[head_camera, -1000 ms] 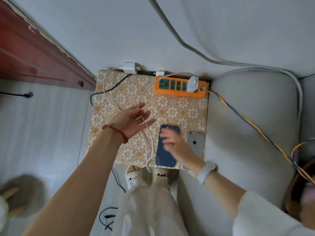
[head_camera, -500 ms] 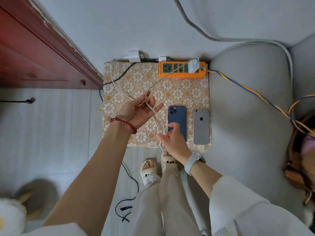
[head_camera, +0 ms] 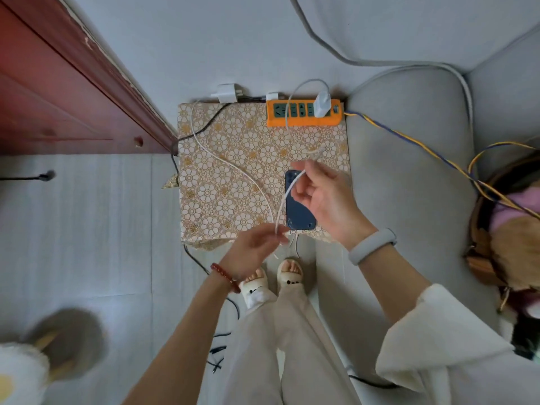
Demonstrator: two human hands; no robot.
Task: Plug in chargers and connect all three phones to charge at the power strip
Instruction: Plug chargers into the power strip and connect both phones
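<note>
An orange power strip (head_camera: 304,122) lies at the far edge of a small table with a floral cloth (head_camera: 228,159). One white charger (head_camera: 321,105) is plugged into it. A white cable (head_camera: 287,197) runs from that charger between my hands. My right hand (head_camera: 324,197) holds the cable above a blue phone (head_camera: 298,211), which lies face down. My left hand (head_camera: 257,249) pinches the same cable at the table's near edge. The silver phone is hidden under my right hand. Two more white chargers (head_camera: 226,92) lie unplugged behind the table.
A red wooden door (head_camera: 58,92) stands at left. A grey sofa (head_camera: 409,185) borders the table on the right, crossed by a blue-yellow cord (head_camera: 409,141). A black cable (head_camera: 201,130) trails off the table's left side. A bag (head_camera: 502,223) sits at far right.
My left hand has dropped from mid-table to the near edge, sliding along the cable. My right hand rose from the blue phone's bottom end and took the cable higher up, covering the silver phone.
</note>
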